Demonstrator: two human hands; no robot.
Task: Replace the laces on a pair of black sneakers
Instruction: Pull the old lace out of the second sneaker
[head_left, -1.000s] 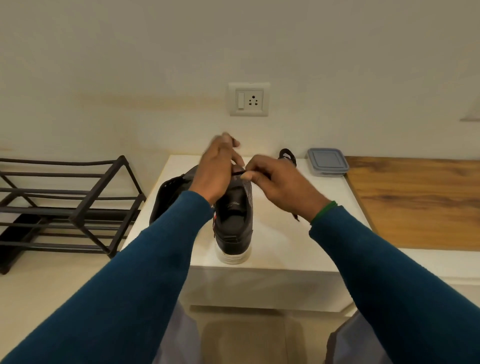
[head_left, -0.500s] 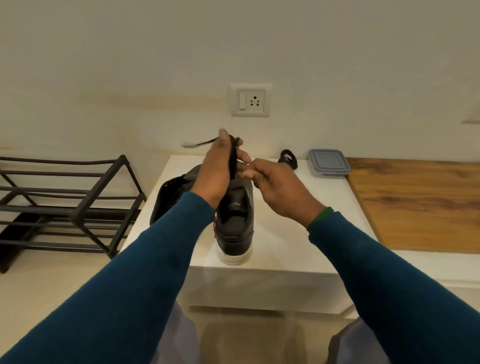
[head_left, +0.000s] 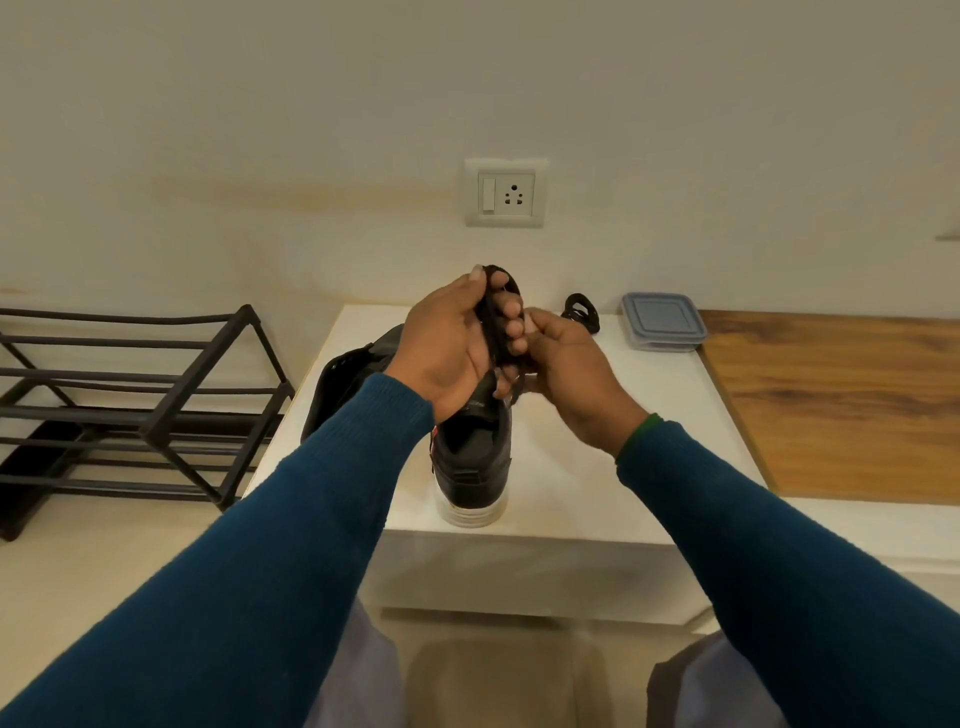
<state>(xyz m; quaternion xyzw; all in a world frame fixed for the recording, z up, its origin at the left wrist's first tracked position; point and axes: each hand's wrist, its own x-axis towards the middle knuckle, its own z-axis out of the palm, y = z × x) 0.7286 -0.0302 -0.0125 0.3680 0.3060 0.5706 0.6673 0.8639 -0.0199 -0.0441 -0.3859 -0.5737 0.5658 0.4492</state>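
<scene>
white table (head_left: 597, 467), sneaker (head_left: 472, 452); left hand (head_left: 452, 343) grips lace (head_left: 491, 332)

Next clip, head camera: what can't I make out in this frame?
Toe and eyelets of the sneaker: head view, behind the left hand and right hand.
Most of the second sneaker: head view, behind the left sleeve.
Right hand's grip: head view, fingers curl out of sight; whether they pinch the lace is unclear.
</scene>
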